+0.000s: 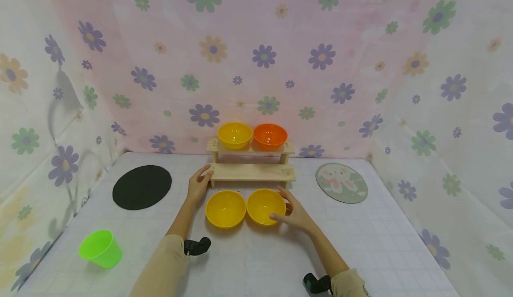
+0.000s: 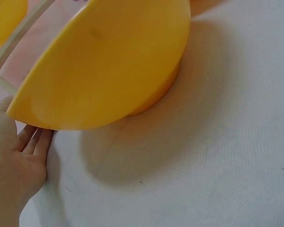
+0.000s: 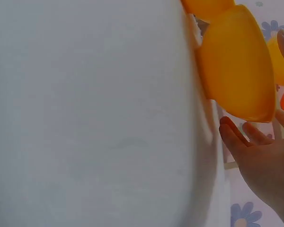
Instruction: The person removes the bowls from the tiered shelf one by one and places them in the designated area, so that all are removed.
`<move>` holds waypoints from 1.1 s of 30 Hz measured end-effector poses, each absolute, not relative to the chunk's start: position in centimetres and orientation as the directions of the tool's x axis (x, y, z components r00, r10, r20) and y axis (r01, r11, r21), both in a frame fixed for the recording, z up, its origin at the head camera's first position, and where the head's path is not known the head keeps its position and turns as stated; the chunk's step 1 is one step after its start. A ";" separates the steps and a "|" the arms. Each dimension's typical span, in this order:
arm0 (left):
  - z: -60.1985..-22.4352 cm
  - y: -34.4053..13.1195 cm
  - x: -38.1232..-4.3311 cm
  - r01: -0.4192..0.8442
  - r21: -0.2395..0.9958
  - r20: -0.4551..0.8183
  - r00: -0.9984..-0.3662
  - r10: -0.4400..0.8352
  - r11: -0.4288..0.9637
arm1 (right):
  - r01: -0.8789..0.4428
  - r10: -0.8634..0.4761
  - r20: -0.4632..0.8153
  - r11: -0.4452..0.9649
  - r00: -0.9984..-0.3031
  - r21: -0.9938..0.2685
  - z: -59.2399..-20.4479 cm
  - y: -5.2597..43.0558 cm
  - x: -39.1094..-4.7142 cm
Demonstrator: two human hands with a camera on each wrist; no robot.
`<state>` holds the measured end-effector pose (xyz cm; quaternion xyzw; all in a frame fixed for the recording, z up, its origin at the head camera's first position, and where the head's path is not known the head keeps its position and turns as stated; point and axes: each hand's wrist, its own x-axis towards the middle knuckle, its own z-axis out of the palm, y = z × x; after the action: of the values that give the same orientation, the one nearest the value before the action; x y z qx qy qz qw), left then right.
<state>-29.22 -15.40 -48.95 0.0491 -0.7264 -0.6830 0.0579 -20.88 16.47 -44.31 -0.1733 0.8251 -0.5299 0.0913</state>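
Observation:
Two yellow bowls stand side by side in front of a two-tier wooden rack [image 1: 253, 172], a left bowl [image 1: 225, 209] and a right bowl [image 1: 265, 206]. At the left end of the rack's lower shelf, my left hand [image 1: 198, 185] touches the wood with fairly straight fingers; the left bowl [image 2: 109, 61] hides part of them in the left wrist view. My right hand [image 1: 297, 213] is spread around the right side of the right bowl [image 3: 239, 66], thumb over its near rim. Whether it touches the bowl is hard to tell.
On the rack's upper shelf sit another yellow bowl [image 1: 235, 136] and an orange bowl [image 1: 270, 136]. A black round mat [image 1: 142, 187] lies left, a rabbit-patterned round mat [image 1: 342, 182] right. A green cup [image 1: 101, 248] stands at the near left. Flowered cloth [image 1: 256, 65] surrounds the table.

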 end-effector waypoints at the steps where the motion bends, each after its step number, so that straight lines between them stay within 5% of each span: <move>1: -49.0 -15.4 -29.2 0.009 0.998 0.018 -0.989 -0.146 0.065 | -0.191 -0.388 0.033 0.374 -0.921 -0.908 -44.1 16.6 -21.1; 19: -49.2 -15.5 -29.5 0.018 0.997 0.031 -0.987 -0.157 0.081 | -0.341 -0.227 0.298 0.185 -0.927 -0.922 -38.4 16.9 -27.6; 33: -49.4 -15.7 -29.7 0.021 0.996 0.036 -0.986 -0.163 0.087 | -0.233 -0.225 0.198 0.144 -0.954 -0.962 -37.9 16.9 -34.9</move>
<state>-29.67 -15.65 -49.39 0.0481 -0.7341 -0.6738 0.0683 -34.85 16.88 -37.89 -0.1516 0.7563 -0.6364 -0.0031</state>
